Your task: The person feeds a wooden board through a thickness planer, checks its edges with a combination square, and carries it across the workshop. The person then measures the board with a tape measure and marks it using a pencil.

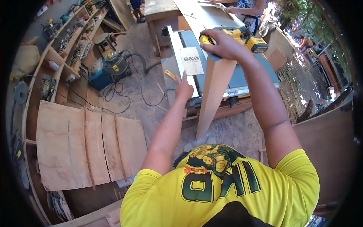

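My right hand (227,45) is closed around a yellow and black tape measure (206,39), above the top end of a long wooden board (216,81). This board slants down from the table saw (240,77) toward me. My left hand (183,89) is at the saw's near left edge, index finger and thumb stretched apart, with nothing seen in it. Just beyond its fingertips lie a yellow utility knife (171,75) and a printed pale sheet (192,59). A yellow and black cordless power tool (238,34) rests on the saw, partly behind my right hand.
A shop vacuum (118,63) with a hose and a blue machine (100,74) stand left, cords trailing on the floor. Tool shelves (56,45) line the left wall. A wooden panel (72,143) lies at lower left. Another person (251,9) works at the far right.
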Action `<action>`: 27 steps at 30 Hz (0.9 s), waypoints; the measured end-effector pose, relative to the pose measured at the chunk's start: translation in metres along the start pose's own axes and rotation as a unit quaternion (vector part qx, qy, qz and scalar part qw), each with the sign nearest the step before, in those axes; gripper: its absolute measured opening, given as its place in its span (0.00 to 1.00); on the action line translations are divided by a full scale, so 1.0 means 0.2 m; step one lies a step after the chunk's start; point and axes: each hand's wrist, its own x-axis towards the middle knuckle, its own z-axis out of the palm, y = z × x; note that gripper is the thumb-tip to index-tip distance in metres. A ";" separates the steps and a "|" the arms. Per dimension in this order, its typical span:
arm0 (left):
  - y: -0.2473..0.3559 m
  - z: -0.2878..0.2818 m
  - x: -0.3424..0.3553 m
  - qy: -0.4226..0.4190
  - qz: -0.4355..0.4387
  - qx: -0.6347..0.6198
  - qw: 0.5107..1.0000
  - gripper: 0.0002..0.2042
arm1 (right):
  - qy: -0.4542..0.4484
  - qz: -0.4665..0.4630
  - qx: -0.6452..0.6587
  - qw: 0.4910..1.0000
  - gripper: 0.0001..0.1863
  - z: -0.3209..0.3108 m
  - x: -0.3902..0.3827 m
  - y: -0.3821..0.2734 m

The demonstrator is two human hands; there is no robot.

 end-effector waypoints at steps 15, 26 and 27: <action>0.00 -0.20 -0.07 0.239 0.138 -0.144 0.950 0.20 | -0.015 0.036 0.030 0.999 0.31 -0.04 -0.01 -0.03; 0.87 -1.20 -1.04 -0.224 0.617 -0.593 0.466 0.24 | -0.024 0.036 0.023 0.999 0.31 -0.05 -0.03 -0.06; 0.92 -1.21 -1.09 -0.224 0.620 -0.605 0.447 0.24 | -0.023 0.040 0.022 0.999 0.31 -0.05 -0.03 -0.07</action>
